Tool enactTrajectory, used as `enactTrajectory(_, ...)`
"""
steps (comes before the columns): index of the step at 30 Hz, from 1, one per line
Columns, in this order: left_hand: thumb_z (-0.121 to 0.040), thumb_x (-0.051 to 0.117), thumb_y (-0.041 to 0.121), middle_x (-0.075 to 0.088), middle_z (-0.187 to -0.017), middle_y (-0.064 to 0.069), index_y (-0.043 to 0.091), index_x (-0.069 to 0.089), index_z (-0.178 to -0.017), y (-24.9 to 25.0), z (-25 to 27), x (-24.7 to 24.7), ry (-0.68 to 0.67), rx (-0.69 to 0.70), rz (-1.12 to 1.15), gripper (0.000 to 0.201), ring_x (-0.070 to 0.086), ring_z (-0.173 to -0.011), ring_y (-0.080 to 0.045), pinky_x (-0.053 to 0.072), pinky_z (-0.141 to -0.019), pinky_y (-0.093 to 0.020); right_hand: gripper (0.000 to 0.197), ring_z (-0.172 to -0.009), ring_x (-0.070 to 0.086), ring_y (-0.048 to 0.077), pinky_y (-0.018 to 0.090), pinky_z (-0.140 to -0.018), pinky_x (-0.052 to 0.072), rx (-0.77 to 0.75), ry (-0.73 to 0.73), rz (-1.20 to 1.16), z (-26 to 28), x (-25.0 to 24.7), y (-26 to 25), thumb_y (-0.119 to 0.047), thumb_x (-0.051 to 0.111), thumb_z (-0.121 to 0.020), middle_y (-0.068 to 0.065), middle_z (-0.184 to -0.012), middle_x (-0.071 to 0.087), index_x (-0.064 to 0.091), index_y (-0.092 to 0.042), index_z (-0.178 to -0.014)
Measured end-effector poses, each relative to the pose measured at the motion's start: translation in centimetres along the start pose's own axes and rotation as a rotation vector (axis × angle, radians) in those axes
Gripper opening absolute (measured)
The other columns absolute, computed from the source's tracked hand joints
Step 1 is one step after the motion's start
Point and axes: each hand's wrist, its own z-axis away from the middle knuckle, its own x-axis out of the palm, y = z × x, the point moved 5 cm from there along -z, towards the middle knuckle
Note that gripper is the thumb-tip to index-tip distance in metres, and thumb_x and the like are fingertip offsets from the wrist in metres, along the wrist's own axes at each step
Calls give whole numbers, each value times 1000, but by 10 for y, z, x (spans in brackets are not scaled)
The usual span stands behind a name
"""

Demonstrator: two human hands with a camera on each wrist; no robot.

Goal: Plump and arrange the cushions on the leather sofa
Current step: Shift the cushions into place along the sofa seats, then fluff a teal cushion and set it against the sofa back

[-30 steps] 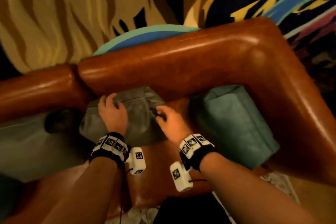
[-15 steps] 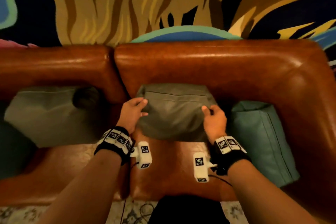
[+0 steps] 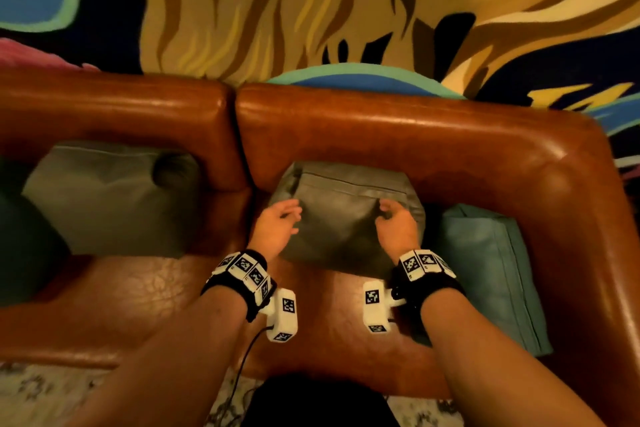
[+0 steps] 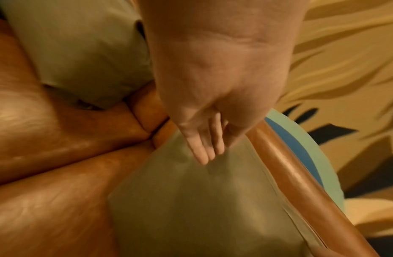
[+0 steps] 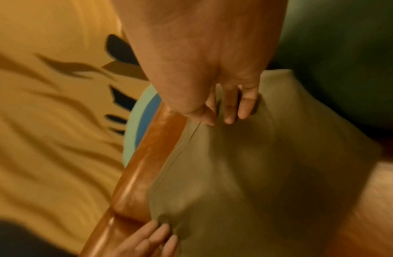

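Sofa (image 3: 398,125) holds grey cushion (image 3: 346,218) between both hands.

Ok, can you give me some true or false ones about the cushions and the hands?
1. Both hands are at the grey cushion. True: the left hand is at one side, the right hand at the other.
2. The grey cushion lies flat on the floor. False: it leans against the sofa back.
3. A teal cushion sits by the sofa's arm. True.
4. The left hand squeezes the cushion in a fist. False: its fingers are straight, against the cushion.
5. The sofa is blue cloth. False: it is brown leather.
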Motion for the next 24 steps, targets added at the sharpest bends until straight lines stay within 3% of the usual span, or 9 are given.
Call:
enactTrajectory(3, -101, 51, 7, 66, -123, -6, 14, 61, -127, -5, 12, -31, -69, -23, -5, 29, 60, -110, -17, 51, -77, -26, 37, -111, 63, 30, 36, -99, 49, -73, 4, 49, 7, 22, -43, -6, 56, -91, 13, -123, 67, 64, -13, -126)
enactTrajectory(7, -100, 56, 15, 71, -112, 1, 26, 68, -106, -19, 43, -141, -41, -38, -9, 17, 64, -99, -14, 50, -75, -25, 30, -74, 59, 20, 27, -74, 46, -265, -214, 55, 41, 125, -138, -8, 54, -91, 4, -86, 66, 68, -17, -116)
enactTrajectory(10, -98, 57, 13, 73, -111, -5, 22, 71, -104, -40, 70, -265, 180, -54, 16, 17, 64, -97, -16, 50, -74, -27, 29, -65, 57, 16, 29, -73, 49, -426, -374, 63, 84, 218, -219, -9, 53, -90, -1, -81, 67, 70, -21, -110)
enactTrajectory(13, -97, 59, 13, 74, -106, -12, 14, 74, -105, -71, 102, -397, 423, -92, 38, 17, 66, -89, -20, 52, -78, -34, 28, -68, 65, 25, 32, -70, 54, -536, -533, 82, 131, 312, -297, -9, 54, -92, 5, -82, 70, 69, -20, -112)
enactTrajectory(16, -97, 54, 8, 71, -98, -7, 13, 73, -103, -112, 130, -526, 585, -141, 97, 21, 60, -80, -15, 48, -64, -29, 28, -70, 64, 23, 21, -61, 50, -637, -633, 134, 179, 416, -372, -10, 55, -94, 9, -87, 71, 68, -13, -119)
enactTrajectory(18, -97, 52, 7, 71, -99, -7, 10, 72, -103, -135, 137, -592, 668, -165, 96, 22, 62, -86, -18, 48, -67, -31, 29, -72, 63, 21, 17, -56, 45, -662, -667, 169, 199, 473, -410, -9, 55, -94, 8, -85, 69, 68, -10, -120)
enactTrajectory(20, -96, 53, 8, 72, -96, -7, 12, 73, -100, -163, 138, -657, 730, -202, 107, 21, 66, -90, -24, 54, -74, -35, 32, -82, 63, 20, 18, -63, 46, -677, -727, 230, 216, 543, -446, -7, 55, -94, 11, -96, 71, 66, -5, -124)
enactTrajectory(22, -94, 54, 12, 73, -97, -5, 15, 76, -101, -190, 137, -707, 796, -241, 110, 23, 69, -94, -25, 60, -85, -44, 37, -103, 66, 26, 26, -86, 51, -707, -745, 333, 228, 607, -478, -9, 56, -93, 16, -117, 71, 63, -6, -130)
enactTrajectory(24, -92, 56, 18, 75, -101, -2, 16, 77, -102, -208, 132, -746, 869, -247, 38, 23, 69, -97, -20, 57, -90, -43, 44, -121, 60, 32, 35, -104, 45, -725, -692, 411, 227, 659, -512, -11, 55, -93, 18, -129, 65, 58, -7, -136)
